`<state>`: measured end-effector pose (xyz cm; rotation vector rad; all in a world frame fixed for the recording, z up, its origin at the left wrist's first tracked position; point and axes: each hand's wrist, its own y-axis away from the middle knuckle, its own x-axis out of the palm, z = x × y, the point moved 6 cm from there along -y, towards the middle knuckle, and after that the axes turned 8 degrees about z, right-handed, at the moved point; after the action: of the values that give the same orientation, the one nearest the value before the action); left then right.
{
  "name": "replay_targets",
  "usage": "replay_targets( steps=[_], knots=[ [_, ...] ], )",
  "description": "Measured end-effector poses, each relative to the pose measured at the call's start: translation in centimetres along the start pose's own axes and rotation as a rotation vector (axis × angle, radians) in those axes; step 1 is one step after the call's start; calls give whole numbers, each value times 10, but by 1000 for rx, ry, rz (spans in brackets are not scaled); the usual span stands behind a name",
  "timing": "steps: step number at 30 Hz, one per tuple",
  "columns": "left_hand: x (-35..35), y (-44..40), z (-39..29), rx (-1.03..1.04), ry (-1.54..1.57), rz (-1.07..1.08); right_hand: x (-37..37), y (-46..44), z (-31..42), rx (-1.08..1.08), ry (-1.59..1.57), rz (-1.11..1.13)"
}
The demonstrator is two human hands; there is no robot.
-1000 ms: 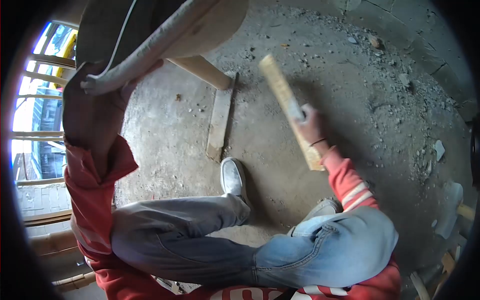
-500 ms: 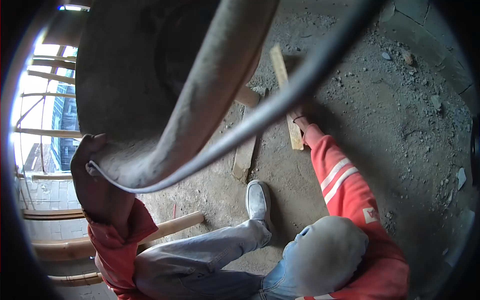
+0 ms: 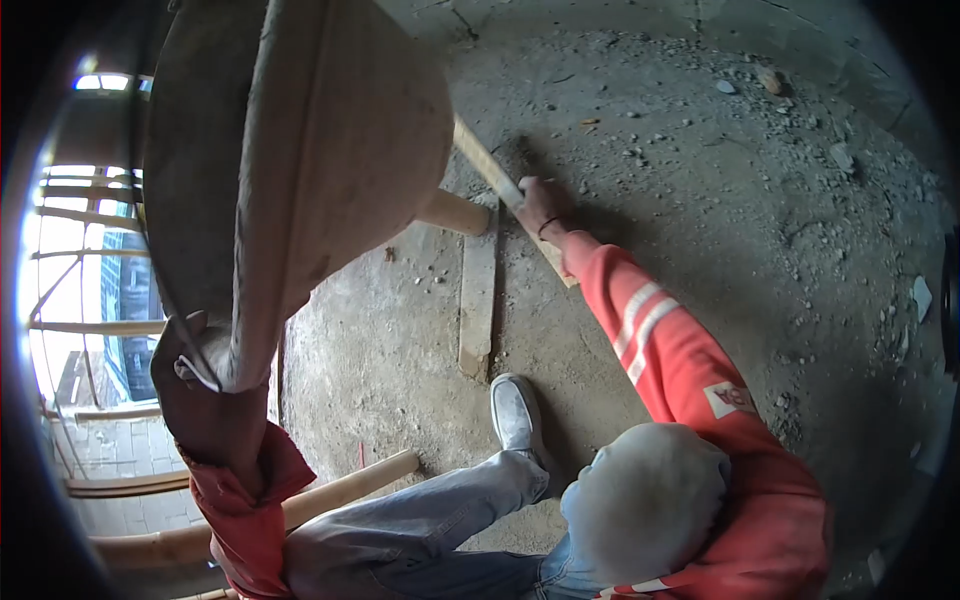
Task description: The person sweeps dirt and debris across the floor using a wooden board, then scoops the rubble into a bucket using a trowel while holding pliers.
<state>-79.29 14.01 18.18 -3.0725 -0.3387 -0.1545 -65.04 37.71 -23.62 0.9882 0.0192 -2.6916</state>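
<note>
My left hand [image 3: 215, 375] grips the rim of a large, dusty round basin [image 3: 350, 140], which is tilted up at the upper left. A thin cord hangs beside the fingers. At the centre right, my right hand [image 3: 545, 205] is closed round a wooden plank [image 3: 487, 165] held low over the floor. The basin hides the plank's far end. A flat board [image 3: 479, 300] lies on the floor, with the end of a round pole [image 3: 456, 212] by its top.
Rubble [image 3: 800, 200] is scattered over the concrete floor [image 3: 620, 330] at the right. A bamboo pole [image 3: 350, 482] lies beside my left leg. Bamboo bars [image 3: 95, 252] stand before a bright opening at the left. My shoe [image 3: 515, 412] is near the board.
The basin has swung to a steeper tilt, and the cord no longer crosses the middle of the view. The plank has moved left and down with my right hand.
</note>
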Motion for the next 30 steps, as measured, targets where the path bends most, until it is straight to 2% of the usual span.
replay_targets(
  steps=[2,3,5,7,8,9,10,11,12,13,16,17,19,20,21,22,24,26,27,28,30],
  knots=[
    [1,-2,0,-10,-37,-24,23,-7,-28,-29,35,-141],
    [1,-4,0,-8,-67,-25,12,-9,-37,-12,38,-164],
    [-7,-5,-2,26,-211,47,-6,-16,-67,174,-21,-81],
    [12,-3,-4,85,-397,116,-41,-26,-114,209,-103,-292],
    [19,-3,-6,83,-381,127,-54,-35,-150,236,-115,-396],
    [16,-2,-8,71,-367,9,-83,-27,-175,160,-80,-615],
    [11,-1,-7,82,-315,50,-115,-13,-202,76,-42,-829],
    [6,0,-6,92,-262,93,-148,-8,-246,110,-189,-665],
    [2,1,-5,99,-209,135,-180,0,-290,210,-151,-673],
    [-6,1,-5,48,-68,166,-228,29,-296,332,-111,-528],
    [-19,4,-2,75,-198,201,-315,74,-359,348,194,-711],
    [-22,5,-4,48,-106,112,-322,85,-362,350,202,-716],
    [-19,3,-2,26,-81,86,-334,122,-356,303,244,-799],
    [-14,2,0,19,-85,74,-326,141,-329,214,208,-722],
    [-13,2,0,14,-97,68,-313,170,-279,158,162,-526],
    [-8,0,2,10,-117,62,-292,207,-234,169,95,-402],
    [-4,-2,2,5,-172,48,-240,283,-169,64,41,-229],
    [6,-6,4,14,-233,30,-200,356,-139,193,11,88],
    [17,-12,6,17,-284,27,-187,388,-150,136,56,29],
    [20,-14,6,16,-317,36,-188,406,-175,170,54,12],
    [22,-26,11,5,-358,74,-206,438,-244,434,-107,-19]
  ],
)
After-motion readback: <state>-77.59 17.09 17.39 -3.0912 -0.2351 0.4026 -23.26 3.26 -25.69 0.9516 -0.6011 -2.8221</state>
